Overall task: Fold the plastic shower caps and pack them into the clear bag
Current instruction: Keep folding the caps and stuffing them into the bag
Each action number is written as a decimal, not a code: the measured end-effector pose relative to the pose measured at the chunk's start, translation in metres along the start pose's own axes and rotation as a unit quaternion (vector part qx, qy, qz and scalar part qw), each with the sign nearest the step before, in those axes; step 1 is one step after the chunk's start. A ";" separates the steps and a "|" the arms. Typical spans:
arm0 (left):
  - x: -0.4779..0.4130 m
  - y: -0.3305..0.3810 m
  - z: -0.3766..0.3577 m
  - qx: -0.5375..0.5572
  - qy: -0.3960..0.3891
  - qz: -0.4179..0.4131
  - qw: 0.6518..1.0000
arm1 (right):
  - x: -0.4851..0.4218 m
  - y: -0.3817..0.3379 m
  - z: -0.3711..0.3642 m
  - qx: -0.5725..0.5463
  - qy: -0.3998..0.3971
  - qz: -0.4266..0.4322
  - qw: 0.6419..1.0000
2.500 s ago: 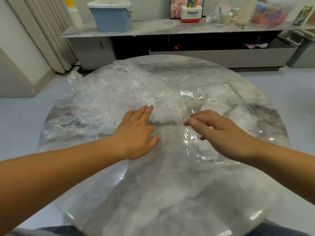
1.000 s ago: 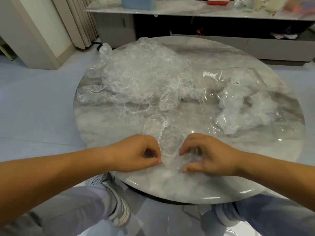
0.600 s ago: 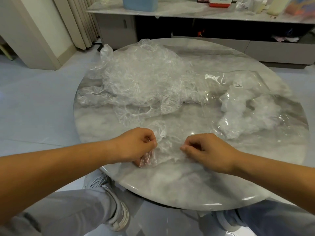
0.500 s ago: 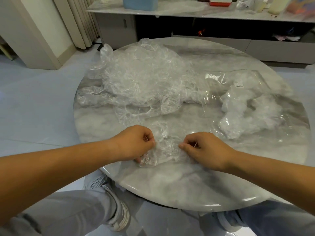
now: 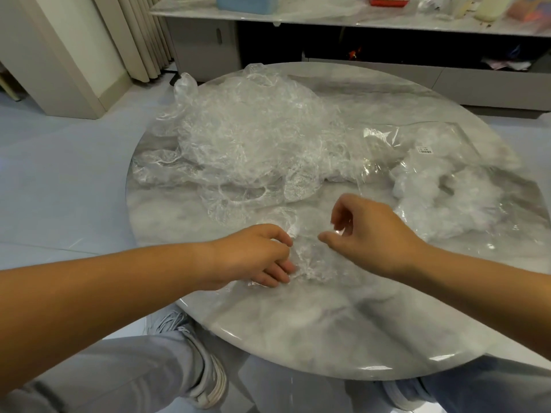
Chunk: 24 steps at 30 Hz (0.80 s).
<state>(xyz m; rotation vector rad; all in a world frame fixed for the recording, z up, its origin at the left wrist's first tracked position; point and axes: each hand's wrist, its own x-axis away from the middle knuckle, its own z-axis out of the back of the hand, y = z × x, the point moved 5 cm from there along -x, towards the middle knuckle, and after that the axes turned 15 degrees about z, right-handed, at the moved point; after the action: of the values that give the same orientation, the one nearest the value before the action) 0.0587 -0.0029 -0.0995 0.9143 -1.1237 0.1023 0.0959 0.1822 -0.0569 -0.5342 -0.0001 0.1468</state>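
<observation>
Light grey trousers (image 5: 119, 371) cover the 2 legs — loose, creased. The left sneaker (image 5: 208, 380) is grey with pale laces and a whitish sole; the right sneaker (image 5: 399, 396) barely shows. The left hand (image 5: 256, 257), right hand (image 5: 372, 236) and forearms (image 5: 104, 296) are bare.

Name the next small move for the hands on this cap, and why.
Probably lower the right hand to pinch the shower cap and fold it toward the left hand, which grips its left side. The cap lies crumpled; the right hand hovers empty above it.
</observation>
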 end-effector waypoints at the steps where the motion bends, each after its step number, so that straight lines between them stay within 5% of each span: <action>1: 0.000 0.001 0.001 0.007 -0.004 0.007 1.000 | -0.004 -0.001 0.004 -0.016 0.032 0.000 0.999; 8: 0.001 0.006 0.000 0.010 -0.041 0.012 0.999 | -0.026 0.021 -0.017 -0.172 0.030 -0.116 0.978; 11: 0.001 0.008 0.000 0.002 -0.066 0.013 0.998 | -0.028 0.022 -0.016 -0.263 0.047 -0.096 0.959; 16: 0.001 0.008 0.009 0.002 -0.098 0.015 0.995 | -0.005 -0.003 -0.006 -0.132 0.053 0.193 0.971; 19: 0.003 0.009 0.012 -0.056 -0.098 0.001 0.994 | 0.019 -0.011 -0.016 0.011 0.000 0.372 0.928; 24: 0.011 0.009 0.015 -0.143 -0.120 -0.003 0.982 | 0.031 -0.012 -0.030 0.103 -0.104 0.457 0.877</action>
<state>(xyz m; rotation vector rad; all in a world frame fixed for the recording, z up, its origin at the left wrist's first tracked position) 0.0488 -0.0107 -0.0835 0.6834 -1.3195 -0.1767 0.1292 0.1607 -0.0781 -0.2643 0.0597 1.1225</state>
